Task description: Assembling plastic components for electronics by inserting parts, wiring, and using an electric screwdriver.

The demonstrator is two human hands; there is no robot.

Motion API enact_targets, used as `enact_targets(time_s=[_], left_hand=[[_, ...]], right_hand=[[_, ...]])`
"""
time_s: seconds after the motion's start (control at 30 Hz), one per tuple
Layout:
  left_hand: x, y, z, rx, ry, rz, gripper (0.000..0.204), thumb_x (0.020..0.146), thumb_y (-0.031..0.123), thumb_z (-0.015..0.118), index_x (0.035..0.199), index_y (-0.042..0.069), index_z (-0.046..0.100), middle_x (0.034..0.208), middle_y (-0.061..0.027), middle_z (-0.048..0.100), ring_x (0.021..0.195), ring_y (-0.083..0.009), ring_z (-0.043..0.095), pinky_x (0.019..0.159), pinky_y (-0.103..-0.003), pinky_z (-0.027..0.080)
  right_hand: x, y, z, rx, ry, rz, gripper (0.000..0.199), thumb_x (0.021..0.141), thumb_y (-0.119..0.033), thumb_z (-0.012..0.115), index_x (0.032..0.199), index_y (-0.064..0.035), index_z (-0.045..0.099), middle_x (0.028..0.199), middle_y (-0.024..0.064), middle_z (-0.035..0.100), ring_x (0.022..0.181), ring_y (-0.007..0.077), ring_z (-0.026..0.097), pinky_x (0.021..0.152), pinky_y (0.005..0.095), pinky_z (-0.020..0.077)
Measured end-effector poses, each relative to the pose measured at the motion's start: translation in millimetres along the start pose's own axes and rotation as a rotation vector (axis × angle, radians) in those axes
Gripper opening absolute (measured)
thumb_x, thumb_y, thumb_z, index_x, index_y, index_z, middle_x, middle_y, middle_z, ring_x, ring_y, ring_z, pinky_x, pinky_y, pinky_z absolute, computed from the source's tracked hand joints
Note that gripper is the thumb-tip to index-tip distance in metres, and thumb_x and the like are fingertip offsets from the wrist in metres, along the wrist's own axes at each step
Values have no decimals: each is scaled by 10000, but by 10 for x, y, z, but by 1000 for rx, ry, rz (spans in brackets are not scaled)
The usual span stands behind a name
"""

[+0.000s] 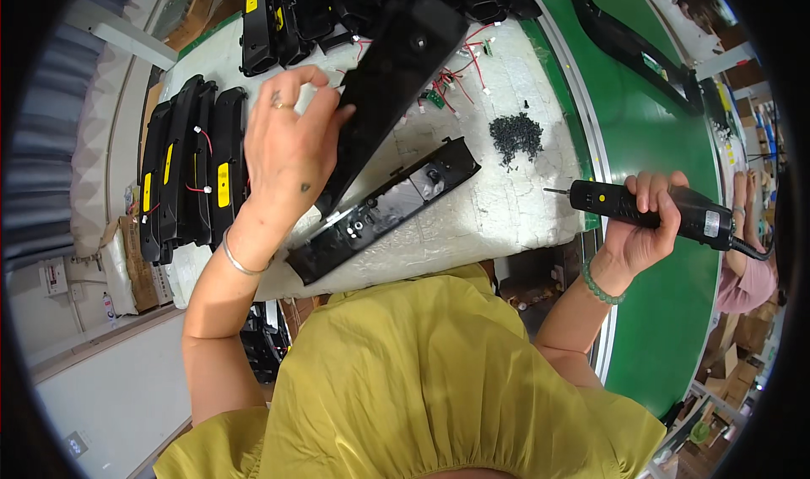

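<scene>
My left hand grips the edge of a long black plastic cover, which is tilted up above the white work surface. Just below it lies an open black housing, set at a slant, with light and metallic parts visible inside. My right hand is wrapped round a black electric screwdriver with a cord at its back end. Its bit points left, toward the white surface and apart from the housing. A pile of small black screws lies between the cover and the screwdriver.
Several black assemblies with yellow labels stand in a row at left. More black parts crowd the back, near red wires with small green boards. Right of the foam-like surface runs a green belt carrying a curved black part. Another person's arm shows at far right.
</scene>
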State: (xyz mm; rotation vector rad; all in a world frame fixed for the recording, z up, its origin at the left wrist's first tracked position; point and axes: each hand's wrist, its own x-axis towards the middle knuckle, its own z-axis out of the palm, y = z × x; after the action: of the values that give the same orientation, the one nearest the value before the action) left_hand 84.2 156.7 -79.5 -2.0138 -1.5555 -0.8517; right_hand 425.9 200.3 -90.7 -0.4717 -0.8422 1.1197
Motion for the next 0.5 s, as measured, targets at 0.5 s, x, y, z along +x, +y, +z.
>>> enact_targets(time_s=[0.5], left_hand=[[-495,306,-14,-359,-578,-327,485,791,246,683,1175,15,498,1079,-243,531,945,-394,529,802,-438,451]], right_hand=[[46,6,-131,60,-55,33,233,816,-30,535,1041,-16,477,710,7,374,658,110,381,704,272,336]])
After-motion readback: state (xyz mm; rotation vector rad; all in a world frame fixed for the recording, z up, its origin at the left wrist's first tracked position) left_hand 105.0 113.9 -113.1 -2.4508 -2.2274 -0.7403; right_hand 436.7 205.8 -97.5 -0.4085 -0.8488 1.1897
